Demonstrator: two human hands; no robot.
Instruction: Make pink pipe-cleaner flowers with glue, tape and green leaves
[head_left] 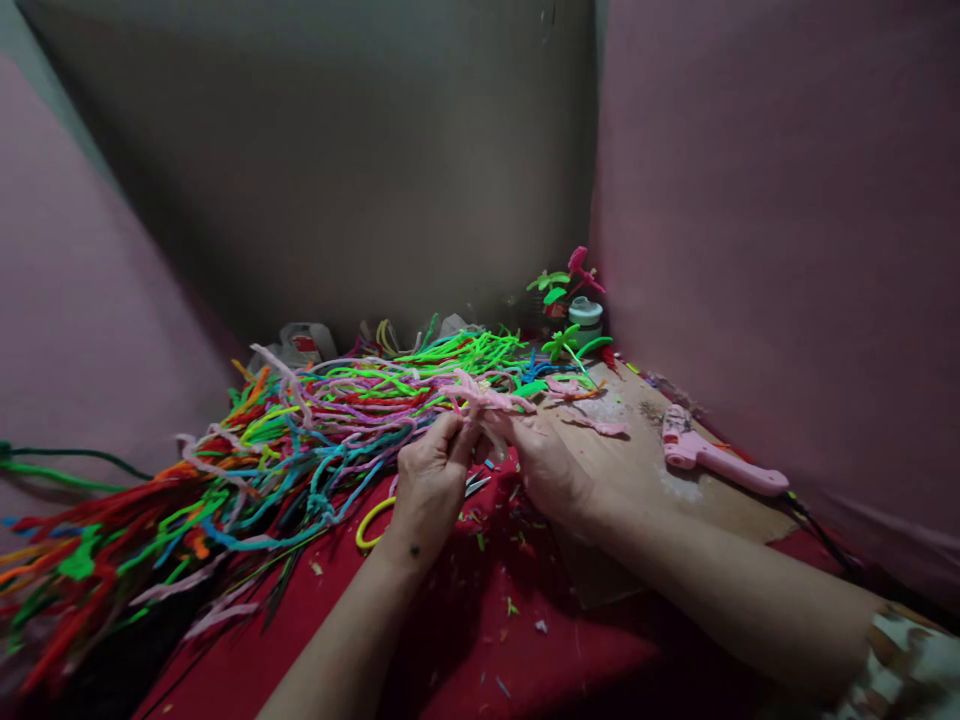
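Observation:
My left hand (pixel 435 475) and my right hand (pixel 551 465) meet at the middle, fingers closed on a pink pipe-cleaner flower (pixel 484 395). Its petals spread above my fingertips, with a pale yellowish spot at the centre. The parts between my fingers are hidden. Behind and to the left lies a large heap of coloured pipe cleaners (pixel 352 395), green, pink, blue, red and orange. Scissors with a yellow handle (pixel 367 522) lie partly behind my left wrist, their metal blades (pixel 478 484) showing between the hands.
A pink glue gun (pixel 720 462) rests on a brown board (pixel 637 470) at the right, its cord trailing off. Behind stands a jar (pixel 585 318) beside green and magenta pipe-cleaner flowers (pixel 581 268). Small scraps dot the red cloth (pixel 480 620). Walls enclose the back and sides.

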